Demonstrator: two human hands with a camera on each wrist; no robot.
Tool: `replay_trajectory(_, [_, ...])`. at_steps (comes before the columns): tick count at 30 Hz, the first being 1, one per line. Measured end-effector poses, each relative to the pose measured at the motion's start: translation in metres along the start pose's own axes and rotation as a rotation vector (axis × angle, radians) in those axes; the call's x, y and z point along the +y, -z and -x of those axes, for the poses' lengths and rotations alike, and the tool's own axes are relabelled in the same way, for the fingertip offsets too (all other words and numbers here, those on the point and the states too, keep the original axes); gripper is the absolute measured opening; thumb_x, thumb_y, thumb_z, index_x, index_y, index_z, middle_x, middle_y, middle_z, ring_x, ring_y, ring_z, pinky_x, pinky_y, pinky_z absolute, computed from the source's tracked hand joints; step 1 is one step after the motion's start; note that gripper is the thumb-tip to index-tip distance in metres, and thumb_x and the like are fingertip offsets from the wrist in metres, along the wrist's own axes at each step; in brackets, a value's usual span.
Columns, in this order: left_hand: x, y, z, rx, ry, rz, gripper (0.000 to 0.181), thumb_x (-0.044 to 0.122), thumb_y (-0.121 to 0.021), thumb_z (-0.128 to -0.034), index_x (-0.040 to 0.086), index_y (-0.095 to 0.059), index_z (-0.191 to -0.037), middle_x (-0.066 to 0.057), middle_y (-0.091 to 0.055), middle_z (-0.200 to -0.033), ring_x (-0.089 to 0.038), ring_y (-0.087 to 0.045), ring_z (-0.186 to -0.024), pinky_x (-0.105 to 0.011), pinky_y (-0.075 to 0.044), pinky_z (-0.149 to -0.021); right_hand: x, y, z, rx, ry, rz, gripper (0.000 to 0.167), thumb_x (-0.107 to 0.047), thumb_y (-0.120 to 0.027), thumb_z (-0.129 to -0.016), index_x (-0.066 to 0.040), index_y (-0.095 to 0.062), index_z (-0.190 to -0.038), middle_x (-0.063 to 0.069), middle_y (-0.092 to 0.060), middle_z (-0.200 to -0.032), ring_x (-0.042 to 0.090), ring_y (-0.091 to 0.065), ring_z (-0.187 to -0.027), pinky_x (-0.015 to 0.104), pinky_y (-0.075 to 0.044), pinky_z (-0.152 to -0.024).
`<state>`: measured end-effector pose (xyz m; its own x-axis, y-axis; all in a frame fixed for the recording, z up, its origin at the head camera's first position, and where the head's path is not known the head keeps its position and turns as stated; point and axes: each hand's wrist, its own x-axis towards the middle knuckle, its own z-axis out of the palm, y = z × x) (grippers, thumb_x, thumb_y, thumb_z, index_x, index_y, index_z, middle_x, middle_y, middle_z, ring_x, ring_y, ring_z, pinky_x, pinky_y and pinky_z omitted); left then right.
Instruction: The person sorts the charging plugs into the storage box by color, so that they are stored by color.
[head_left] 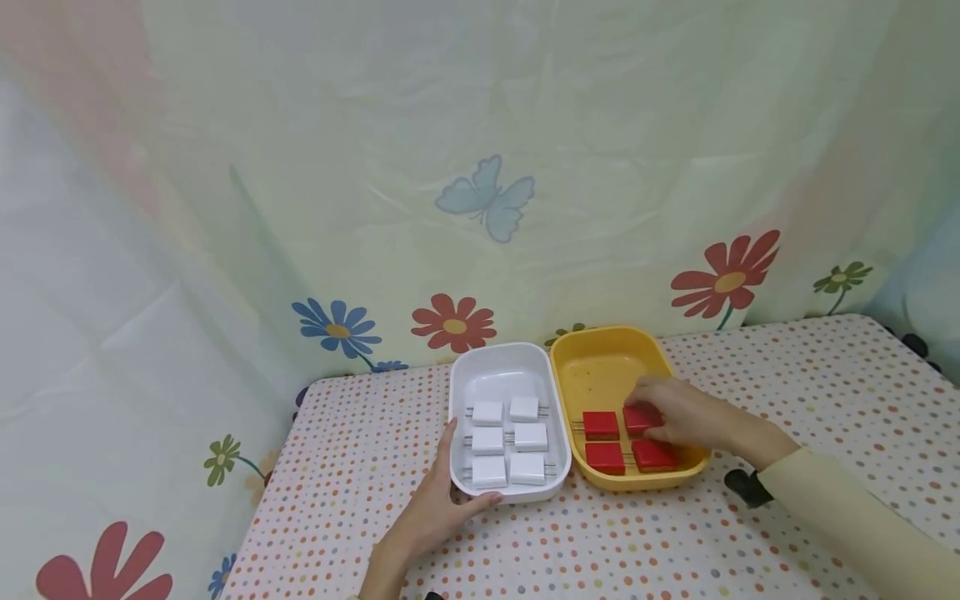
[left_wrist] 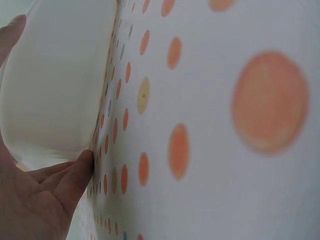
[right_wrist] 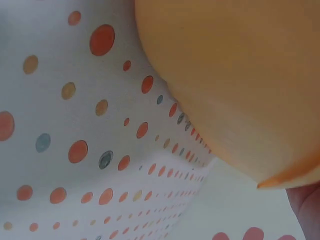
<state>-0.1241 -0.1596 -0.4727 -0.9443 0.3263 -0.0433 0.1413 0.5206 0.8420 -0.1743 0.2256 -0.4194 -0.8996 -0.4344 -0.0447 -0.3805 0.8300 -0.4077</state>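
Observation:
At the middle of the table, several white plug adapters with metal prongs lie in rows in a white tray. My left hand rests against that tray's near left corner, fingers extended along the left wall and thumb at the front. Right beside it is a yellow tray, which holds several red plug adapters. My right hand reaches over its right side and pinches the upper right red adapter, partly hidden by the fingers. The right wrist view shows mainly the yellow tray's outer wall.
A dotted cloth covers the table. Behind it hangs a pale curtain printed with flowers and a butterfly. Near the right sleeve lies a small black object, probably the wrist camera. The two trays stand side by side.

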Motion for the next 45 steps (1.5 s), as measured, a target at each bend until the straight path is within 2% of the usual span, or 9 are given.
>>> replay_trajectory(10, [-0.001,-0.002,0.0,-0.005,0.008,0.002,0.121,0.048,-0.085,-0.0872,0.027,0.002,-0.169,-0.008,-0.025,-0.172,-0.032,-0.03,-0.155,-0.062,-0.022,-0.122,0.002,-0.004,-0.005,-0.038,0.036,0.041,0.035,-0.006,-0.092,-0.078,-0.001,-0.075,-0.108,0.002,-0.065,-0.098,0.019,-0.06,-0.089,0.047,-0.06,-0.087])
replay_trajectory(17, [-0.001,-0.002,-0.001,0.0,0.021,-0.015,0.121,0.049,-0.085,-0.0868,0.03,0.002,-0.169,-0.009,-0.025,-0.172,-0.033,-0.03,-0.155,-0.063,-0.022,-0.122,0.002,-0.007,-0.004,-0.041,0.014,0.057,0.037,-0.007,-0.093,-0.077,-0.002,-0.075,-0.109,0.001,-0.064,-0.097,0.017,-0.059,-0.087,0.044,-0.061,-0.085])
replay_trajectory(21, [-0.001,-0.003,-0.001,-0.001,0.015,-0.015,0.121,0.048,-0.085,-0.0867,0.03,0.002,-0.168,-0.008,-0.025,-0.172,-0.033,-0.03,-0.155,-0.063,-0.022,-0.121,0.004,-0.006,-0.001,-0.024,0.024,0.027,0.037,-0.006,-0.092,-0.078,-0.003,-0.075,-0.111,0.001,-0.065,-0.098,0.017,-0.06,-0.088,0.043,-0.061,-0.083])
replay_trajectory(24, [0.0,-0.003,-0.003,-0.005,0.009,-0.015,0.12,0.049,-0.085,-0.0869,0.031,0.002,-0.168,-0.007,-0.025,-0.172,-0.032,-0.03,-0.155,-0.062,-0.022,-0.122,0.006,0.0,0.006,0.0,0.025,-0.049,0.037,-0.006,-0.09,-0.081,-0.002,-0.074,-0.114,0.004,-0.068,-0.106,0.023,-0.065,-0.096,0.046,-0.06,-0.086])
replay_trajectory(28, [0.001,-0.002,-0.004,-0.007,0.008,-0.015,0.12,0.051,-0.084,-0.0867,0.031,0.002,-0.169,-0.007,-0.025,-0.172,-0.032,-0.03,-0.155,-0.063,-0.022,-0.122,0.008,0.015,0.021,0.075,0.047,-0.154,0.038,-0.009,-0.088,-0.084,-0.002,-0.072,-0.118,0.01,-0.072,-0.114,0.033,-0.067,-0.105,0.053,-0.059,-0.088])
replay_trajectory(32, [0.0,-0.001,-0.003,0.0,0.025,-0.032,0.122,0.052,-0.085,-0.0858,0.029,0.002,-0.169,-0.008,-0.025,-0.172,-0.033,-0.03,-0.154,-0.064,-0.023,-0.121,0.008,0.025,0.038,0.164,0.075,-0.182,0.037,-0.012,-0.086,-0.086,-0.005,-0.073,-0.12,0.008,-0.073,-0.117,0.031,-0.069,-0.105,0.052,-0.059,-0.087])
replay_trajectory(39, [-0.001,0.002,0.003,-0.002,0.067,-0.044,0.126,0.054,-0.085,-0.0845,0.033,0.007,-0.168,-0.006,-0.017,-0.174,-0.033,-0.025,-0.156,-0.064,-0.02,-0.121,0.012,0.024,0.064,0.295,0.036,-0.136,0.035,-0.012,-0.085,-0.088,-0.006,-0.074,-0.12,0.008,-0.073,-0.116,0.038,-0.068,-0.11,0.06,-0.056,-0.09])
replay_trajectory(42, [0.001,0.005,0.006,-0.011,0.047,-0.032,0.13,0.051,-0.085,-0.0856,0.035,0.017,-0.166,-0.004,-0.013,-0.175,-0.03,-0.023,-0.157,-0.061,-0.02,-0.122,0.015,0.019,0.07,0.377,0.032,-0.099,0.035,-0.008,-0.085,-0.087,-0.006,-0.073,-0.119,0.012,-0.071,-0.118,0.039,-0.067,-0.109,0.058,-0.057,-0.088])
replay_trajectory(45, [0.006,0.012,0.01,-0.014,0.028,-0.031,0.127,0.048,-0.082,-0.0902,0.033,0.02,-0.165,-0.011,-0.01,-0.175,-0.032,-0.03,-0.155,-0.059,-0.026,-0.121,0.018,0.015,0.076,0.47,0.024,-0.051,0.037,-0.003,-0.086,-0.084,-0.005,-0.071,-0.118,0.015,-0.068,-0.118,0.039,-0.067,-0.103,0.057,-0.059,-0.082])
